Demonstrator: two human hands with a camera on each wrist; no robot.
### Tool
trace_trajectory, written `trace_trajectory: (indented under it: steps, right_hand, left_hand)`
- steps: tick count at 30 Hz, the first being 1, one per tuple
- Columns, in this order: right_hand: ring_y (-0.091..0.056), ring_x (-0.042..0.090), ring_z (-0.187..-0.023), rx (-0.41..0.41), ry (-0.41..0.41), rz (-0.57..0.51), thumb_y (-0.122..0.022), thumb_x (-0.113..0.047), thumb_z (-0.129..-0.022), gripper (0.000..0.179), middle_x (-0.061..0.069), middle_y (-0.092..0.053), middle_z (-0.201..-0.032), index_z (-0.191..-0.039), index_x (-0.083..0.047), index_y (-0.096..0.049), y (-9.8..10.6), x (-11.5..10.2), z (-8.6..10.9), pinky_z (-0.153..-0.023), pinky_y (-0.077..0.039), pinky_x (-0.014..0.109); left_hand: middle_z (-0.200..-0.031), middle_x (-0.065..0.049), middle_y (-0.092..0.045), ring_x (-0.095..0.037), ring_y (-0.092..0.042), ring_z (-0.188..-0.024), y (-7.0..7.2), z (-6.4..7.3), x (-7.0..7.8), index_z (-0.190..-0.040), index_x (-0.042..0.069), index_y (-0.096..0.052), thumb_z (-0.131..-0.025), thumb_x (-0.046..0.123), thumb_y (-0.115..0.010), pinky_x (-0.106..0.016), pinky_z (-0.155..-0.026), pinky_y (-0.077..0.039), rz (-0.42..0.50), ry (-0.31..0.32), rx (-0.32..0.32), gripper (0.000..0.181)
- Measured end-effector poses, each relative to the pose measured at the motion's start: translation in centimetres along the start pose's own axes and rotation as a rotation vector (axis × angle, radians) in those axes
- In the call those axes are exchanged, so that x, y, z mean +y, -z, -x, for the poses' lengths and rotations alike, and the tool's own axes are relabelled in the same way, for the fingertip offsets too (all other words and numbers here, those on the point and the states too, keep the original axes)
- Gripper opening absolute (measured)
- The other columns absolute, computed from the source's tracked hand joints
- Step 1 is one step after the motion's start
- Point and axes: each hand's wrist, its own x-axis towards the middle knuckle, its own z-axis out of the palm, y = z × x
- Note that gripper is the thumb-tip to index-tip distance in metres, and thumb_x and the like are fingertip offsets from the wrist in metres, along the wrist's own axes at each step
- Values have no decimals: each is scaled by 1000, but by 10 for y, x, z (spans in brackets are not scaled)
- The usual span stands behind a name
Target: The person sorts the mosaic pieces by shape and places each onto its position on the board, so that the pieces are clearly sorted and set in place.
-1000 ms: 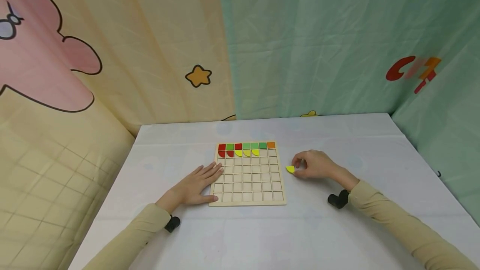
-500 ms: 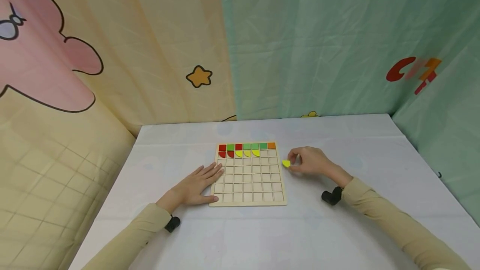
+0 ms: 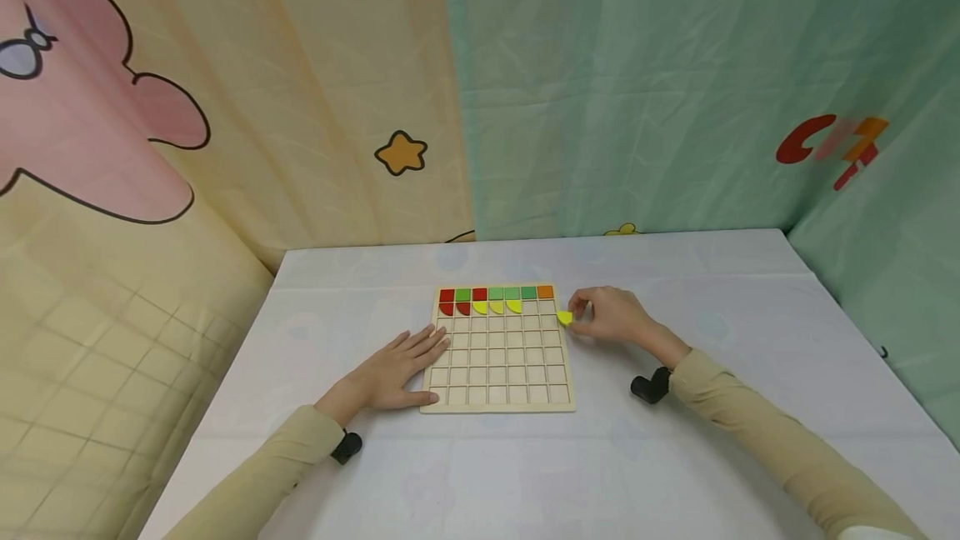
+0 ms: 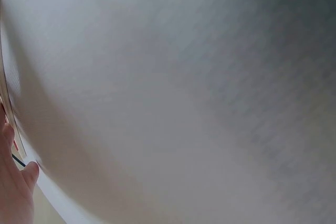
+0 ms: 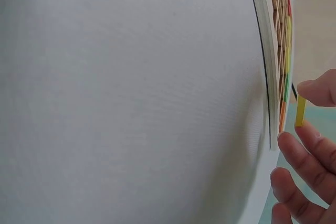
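Note:
A square wooden grid board (image 3: 498,375) lies on the white table. Its far row holds red, green and orange square tiles; the row below holds two red and several yellow quarter-circle tiles from the left, with bare cells at its right end. My left hand (image 3: 393,373) rests spread, fingers and thumb on the board's left edge. Between thumb and fingertip my right hand (image 3: 611,315) pinches a yellow quarter-circle tile (image 3: 565,318), which overlaps the board's right edge in the head view. In the right wrist view the yellow tile (image 5: 300,111) appears edge-on, raised off the table.
The white-covered table (image 3: 480,473) reaches back to a cartoon-printed curtain (image 3: 637,90). A black wrist camera (image 3: 649,386) sits on the right wrist, and another black camera (image 3: 347,447) on the left one.
My right hand has moved left and slightly away from me with the yellow tile, from beside the board to its right edge. The left hand stays in place.

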Motion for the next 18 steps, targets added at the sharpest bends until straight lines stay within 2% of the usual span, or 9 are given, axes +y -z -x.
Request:
trace_trajectory:
  steps: [18]
  right_hand:
    - [-51,9,-62,17,-28,23,-74,-32,-77,24,-5,-69,-80,-94,-15,-72,-3,-14,-23,-51,-37,24]
  left_hand:
    - [-163,-4,-10,-25,-10,-151,3,0,2,-156,15,-12,-90,66,-43,-53,-119,-16,-21,5,-21,88]
